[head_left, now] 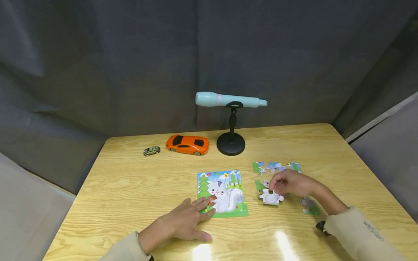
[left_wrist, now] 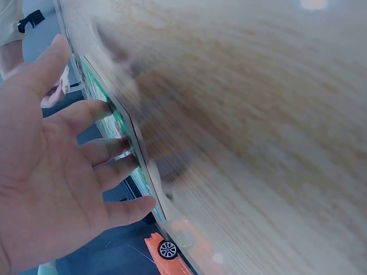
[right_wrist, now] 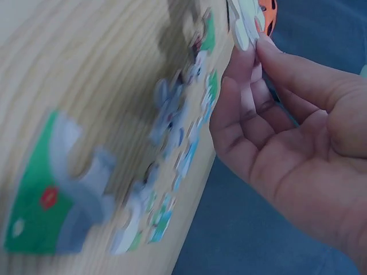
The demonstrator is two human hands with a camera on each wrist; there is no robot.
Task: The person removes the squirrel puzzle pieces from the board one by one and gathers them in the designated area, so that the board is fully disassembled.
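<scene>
A square squirrel picture board point(head_left: 240, 181) lies near the middle of the table. My left hand point(head_left: 183, 222) has its fingers spread, with the fingertips on the board's lower left part and the thumb out to the side over the wood. In the left wrist view the fingertips meet the board's green edge point(left_wrist: 124, 120). My right hand point(head_left: 295, 184) pinches a white jigsaw piece point(head_left: 271, 198) between thumb and fingers, tilted above the table. Around it lie several loose jigsaw pieces point(head_left: 277, 167), partly hidden by the hand, including a green corner piece point(right_wrist: 37, 200).
At the back of the wooden table point(head_left: 130, 188) stand a small patterned toy car point(head_left: 151, 150), an orange toy car point(head_left: 187, 145) and a light blue microphone point(head_left: 241, 100) on a black stand point(head_left: 230, 144). Dark curtain point(head_left: 156, 65) hangs behind the table.
</scene>
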